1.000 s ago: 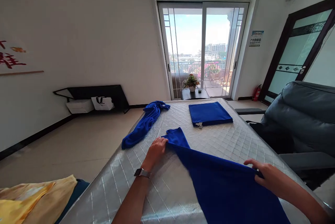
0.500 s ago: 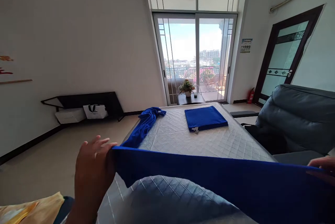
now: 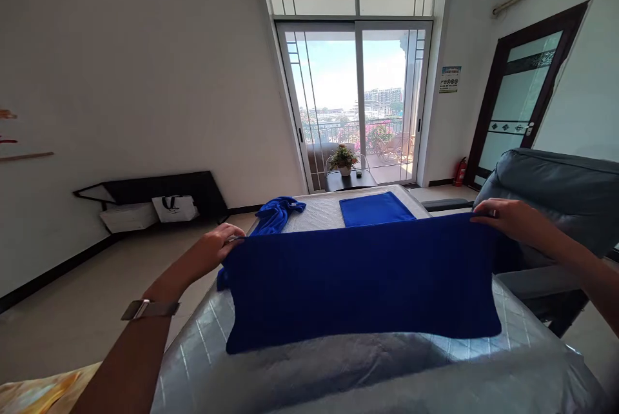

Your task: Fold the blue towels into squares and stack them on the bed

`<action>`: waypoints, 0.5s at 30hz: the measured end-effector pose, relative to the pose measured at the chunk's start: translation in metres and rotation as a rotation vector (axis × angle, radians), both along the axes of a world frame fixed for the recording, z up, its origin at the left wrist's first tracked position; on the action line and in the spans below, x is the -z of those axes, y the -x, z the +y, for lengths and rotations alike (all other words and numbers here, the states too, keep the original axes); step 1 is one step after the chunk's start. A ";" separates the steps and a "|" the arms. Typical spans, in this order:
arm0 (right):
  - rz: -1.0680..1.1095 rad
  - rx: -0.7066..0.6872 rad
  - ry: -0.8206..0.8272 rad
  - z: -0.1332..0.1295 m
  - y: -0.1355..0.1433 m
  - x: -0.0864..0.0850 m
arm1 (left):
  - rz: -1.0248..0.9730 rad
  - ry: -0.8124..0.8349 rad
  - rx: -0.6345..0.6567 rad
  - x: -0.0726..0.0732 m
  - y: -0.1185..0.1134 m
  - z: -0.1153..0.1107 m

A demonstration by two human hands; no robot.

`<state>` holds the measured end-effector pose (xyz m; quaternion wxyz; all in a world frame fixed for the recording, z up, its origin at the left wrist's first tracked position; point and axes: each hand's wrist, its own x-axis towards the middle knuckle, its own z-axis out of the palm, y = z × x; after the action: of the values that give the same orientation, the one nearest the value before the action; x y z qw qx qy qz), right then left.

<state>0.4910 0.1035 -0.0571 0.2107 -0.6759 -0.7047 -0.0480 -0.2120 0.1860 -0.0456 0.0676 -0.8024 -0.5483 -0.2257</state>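
A blue cloth (image 3: 362, 282) is stretched between my two hands above a pale quilted mattress (image 3: 319, 215). My left hand (image 3: 223, 240) pinches its upper left corner, and my right hand (image 3: 491, 213) grips the upper right corner. The cloth hangs as a wide panel, its lower edge close to the mattress; whether it touches I cannot tell. Beyond it lies a flat folded blue cloth (image 3: 377, 209), its near part hidden by the held one. A crumpled blue cloth (image 3: 276, 213) lies at the mattress's left edge, partly covered too.
A dark armchair (image 3: 556, 195) stands close on the right. Past the mattress are a small black table (image 3: 349, 180) with a potted plant (image 3: 343, 159) and a sliding glass door (image 3: 358, 104). A black rack (image 3: 159, 188) with a white bag (image 3: 175, 209) sits by the left wall.
Both hands have moved forward over the mattress, the right one coming fully into view. The cloth has moved away from me with them and now hangs spread, partly covering the folded cloth.
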 end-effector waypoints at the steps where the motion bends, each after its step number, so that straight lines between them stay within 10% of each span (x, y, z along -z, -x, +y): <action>1: -0.028 0.020 -0.053 0.006 0.003 -0.008 | 0.015 0.007 0.011 -0.012 0.001 -0.001; 5: -0.049 0.124 -0.214 0.011 0.008 -0.026 | 0.063 -0.117 -0.124 -0.040 0.003 -0.027; 8: 0.017 0.151 -0.244 0.001 0.003 -0.014 | 0.048 -0.273 -0.175 -0.026 0.005 -0.058; 15: 0.503 0.039 0.011 -0.024 0.002 0.099 | -0.065 -0.128 -0.132 0.120 0.016 -0.095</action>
<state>0.4886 0.0792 -0.1563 0.3748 -0.6812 -0.6170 0.1215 -0.2283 0.0911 -0.1655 0.1158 -0.7506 -0.5865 -0.2815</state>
